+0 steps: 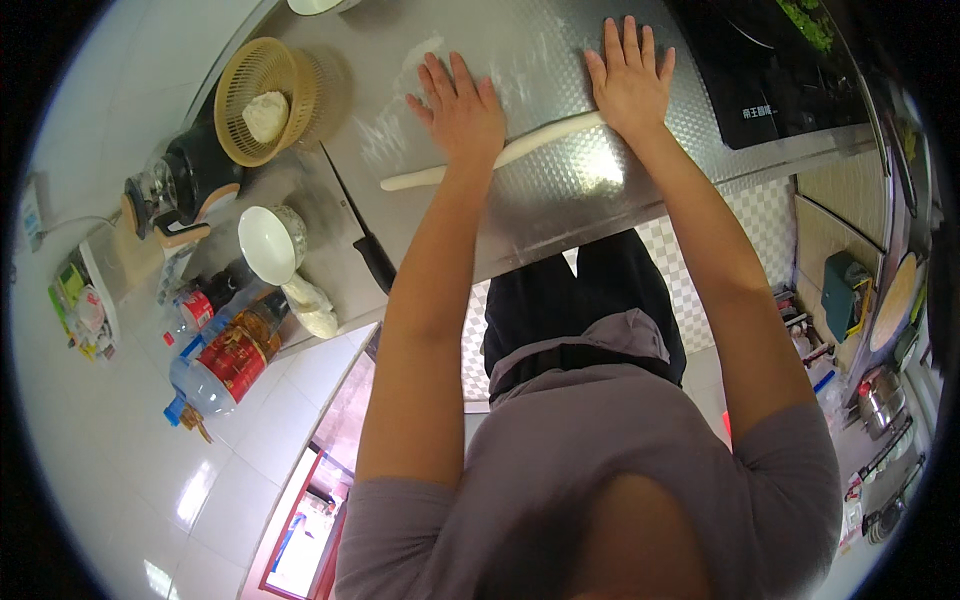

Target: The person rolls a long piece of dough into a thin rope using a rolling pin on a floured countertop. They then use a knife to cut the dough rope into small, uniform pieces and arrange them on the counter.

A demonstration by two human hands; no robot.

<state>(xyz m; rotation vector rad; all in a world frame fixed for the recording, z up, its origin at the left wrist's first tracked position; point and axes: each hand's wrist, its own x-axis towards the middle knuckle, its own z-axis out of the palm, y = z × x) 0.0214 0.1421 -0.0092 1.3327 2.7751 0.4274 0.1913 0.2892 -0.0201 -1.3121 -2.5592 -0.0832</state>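
A long thin rope of dough [545, 136] lies across the stainless steel counter [525, 225], which carries streaks of flour. Over its left part rests my left hand [463, 112], palm down with the fingers spread. My right hand [631, 79] lies flat at its right end, fingers also apart, and hides that end. Neither hand is closed around anything. Left of the rope is a kitchen knife with a black handle [373, 259], partly under my left forearm. A yellow plastic basket [226, 112] at the upper left holds a lump of dough [266, 117].
A white bowl [266, 246] stands left of the knife, beside a plastic bag [313, 311]. Large bottles, one with a red label [234, 364], are at the left. A black induction cooktop [772, 90] occupies the counter's right side. Another bowl [315, 6] shows at the top edge.
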